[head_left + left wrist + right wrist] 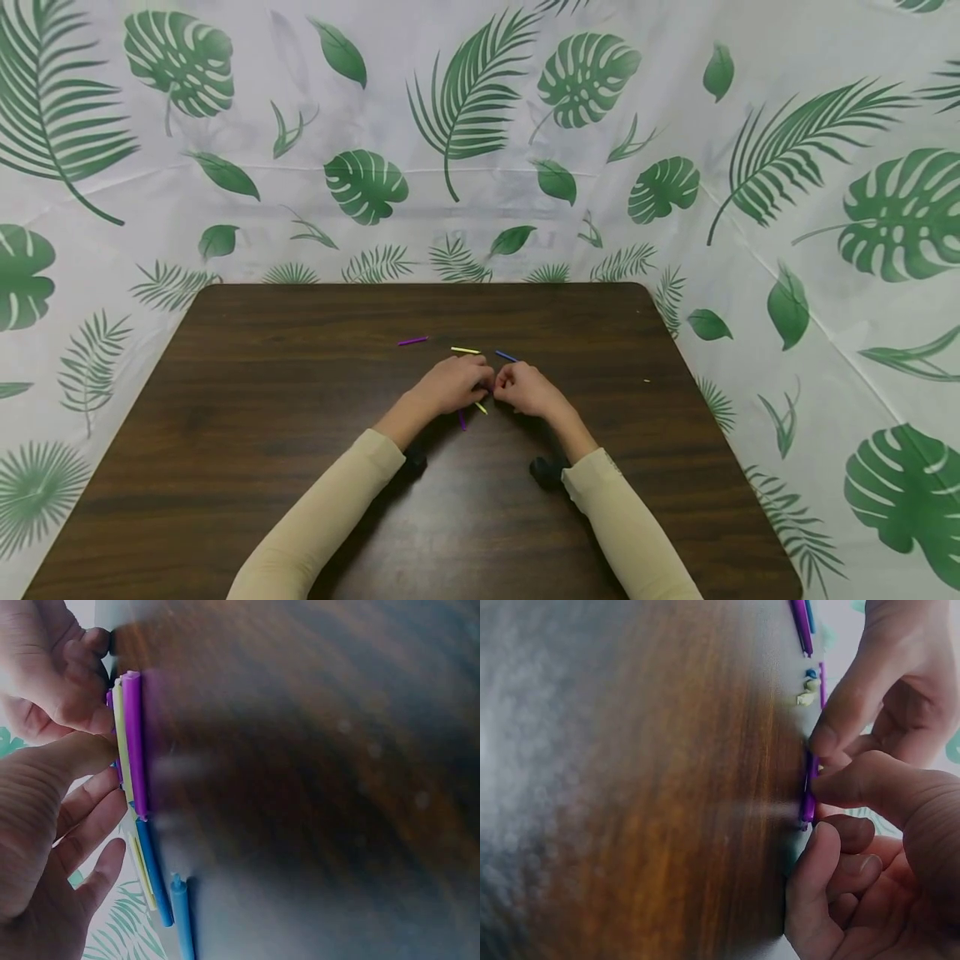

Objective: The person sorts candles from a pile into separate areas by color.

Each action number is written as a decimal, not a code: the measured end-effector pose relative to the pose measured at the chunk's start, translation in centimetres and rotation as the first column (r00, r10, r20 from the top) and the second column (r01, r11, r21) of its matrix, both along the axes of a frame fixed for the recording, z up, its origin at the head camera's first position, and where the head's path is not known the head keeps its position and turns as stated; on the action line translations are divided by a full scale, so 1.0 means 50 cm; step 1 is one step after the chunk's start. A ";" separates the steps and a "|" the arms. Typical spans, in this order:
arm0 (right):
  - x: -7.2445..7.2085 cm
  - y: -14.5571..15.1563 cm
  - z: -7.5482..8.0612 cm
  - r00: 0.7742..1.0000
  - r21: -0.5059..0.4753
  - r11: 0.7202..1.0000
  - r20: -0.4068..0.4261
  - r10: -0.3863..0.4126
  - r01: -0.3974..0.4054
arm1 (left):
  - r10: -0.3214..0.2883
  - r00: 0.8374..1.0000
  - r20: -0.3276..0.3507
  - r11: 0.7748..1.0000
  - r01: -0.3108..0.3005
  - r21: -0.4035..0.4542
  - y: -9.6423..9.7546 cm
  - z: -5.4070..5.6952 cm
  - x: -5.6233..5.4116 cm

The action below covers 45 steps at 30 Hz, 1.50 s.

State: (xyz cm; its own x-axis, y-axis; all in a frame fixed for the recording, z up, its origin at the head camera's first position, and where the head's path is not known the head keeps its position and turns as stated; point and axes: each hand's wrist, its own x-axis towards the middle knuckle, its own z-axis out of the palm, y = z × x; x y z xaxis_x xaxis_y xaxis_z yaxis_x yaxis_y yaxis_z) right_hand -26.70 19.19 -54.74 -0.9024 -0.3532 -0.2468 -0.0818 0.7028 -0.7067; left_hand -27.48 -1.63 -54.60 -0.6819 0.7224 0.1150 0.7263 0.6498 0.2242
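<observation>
At the pinch: purple stick (810, 791)
Left hand (454, 383): angled inward, pinching it
Right hand (531, 392): angled inward, pinching it
Beyond: blue stick (506, 356)

Round-cornered, dark, faintly glossy wood-grain table (247, 400) before creased white sheeting (487, 207) with scattered green leaf prints (367, 185).

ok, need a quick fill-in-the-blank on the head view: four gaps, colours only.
1. The leftmost stick is ____.
2. The stick just beyond the left hand is ____.
3. The stick just beyond the right hand is ____.
4. The leaves printed on the backdrop are ____.

Missing words: purple; yellow; blue; green.
</observation>
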 end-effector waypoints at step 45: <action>-0.003 0.004 -0.012 0.998 -0.058 0.997 -0.013 -0.058 0.057 | 0.052 0.967 -0.248 0.980 -0.097 -0.173 -0.036 0.035 -0.008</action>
